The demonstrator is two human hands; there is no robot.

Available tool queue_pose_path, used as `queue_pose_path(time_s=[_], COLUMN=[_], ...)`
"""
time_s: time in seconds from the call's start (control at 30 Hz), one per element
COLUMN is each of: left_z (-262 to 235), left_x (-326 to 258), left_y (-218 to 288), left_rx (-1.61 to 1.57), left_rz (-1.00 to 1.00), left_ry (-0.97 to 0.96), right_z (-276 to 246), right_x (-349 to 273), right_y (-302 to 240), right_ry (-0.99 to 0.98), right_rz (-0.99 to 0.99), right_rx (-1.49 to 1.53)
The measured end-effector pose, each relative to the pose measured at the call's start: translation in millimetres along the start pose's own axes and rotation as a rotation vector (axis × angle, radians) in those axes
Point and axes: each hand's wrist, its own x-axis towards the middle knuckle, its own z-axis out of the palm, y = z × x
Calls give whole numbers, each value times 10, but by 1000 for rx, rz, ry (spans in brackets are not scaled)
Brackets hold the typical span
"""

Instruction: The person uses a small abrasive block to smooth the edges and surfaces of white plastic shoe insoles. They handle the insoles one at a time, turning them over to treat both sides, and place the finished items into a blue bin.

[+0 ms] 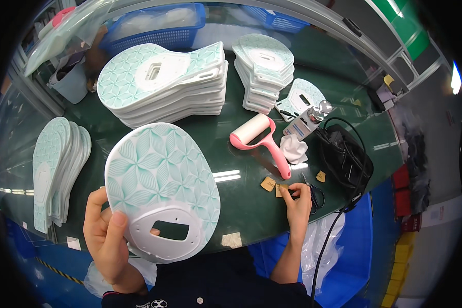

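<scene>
My left hand [108,236] grips the left edge of a rounded white plastic panel [161,185] with a green petal pattern. The panel is tilted up above the table, and a rectangular cut-out near its lower end lets the table show through. My right hand [297,203] is at the table surface, thumb and forefinger pinched at the edge of a small tan square [279,191]. Beside that lies another tan piece [267,184], with a third [321,176] farther right. Dark-handled scissors [317,197] rest just right of my right hand, partly hidden by it.
A pink lint roller [262,141], white crumpled tissue [293,149], clear pump bottle [305,122] and black bag [344,159] with a cable lie around the right side. Stacked patterned panels [161,84] stand behind, smaller ones [264,72] beside them, more [59,172] at left. Blue baskets [156,33] line the back.
</scene>
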Motion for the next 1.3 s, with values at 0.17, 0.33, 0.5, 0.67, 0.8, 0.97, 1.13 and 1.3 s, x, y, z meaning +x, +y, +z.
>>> queue_pose_path(time_s=[0.17,0.33,0.5,0.67,0.8,0.97,1.13,1.3], left_z=[-47,93,152,211,250,198,219,226], left_x=[-20,-4,-60,-84,-151,-146,-153,-170], left_y=[24,133,202,125,177,95,46,45], left_rx=[2,-76,-222,-185,-129,-185,-212,-229], left_rz=[-8,-101,-85,3,19,161,195,187], left_ry=[-37,-248,-384,-445,-367,-475,-468,-455], right_z=[1,-226,-248,-89,-26,10,-10,-22], right_x=[-3,-159,-498,-680,-698,-695,-730,-713], right_y=[-24,-799,-1634,-1979,-2012,-1994,-2052,-2012], right_ry=[15,20,-75,-222,-317,-318,-309,-326], right_rz=[53,-17,-319,-600,-599,-651,-604,-623], right_rx=[545,838,1093,1231,1218,1194,1202,1117])
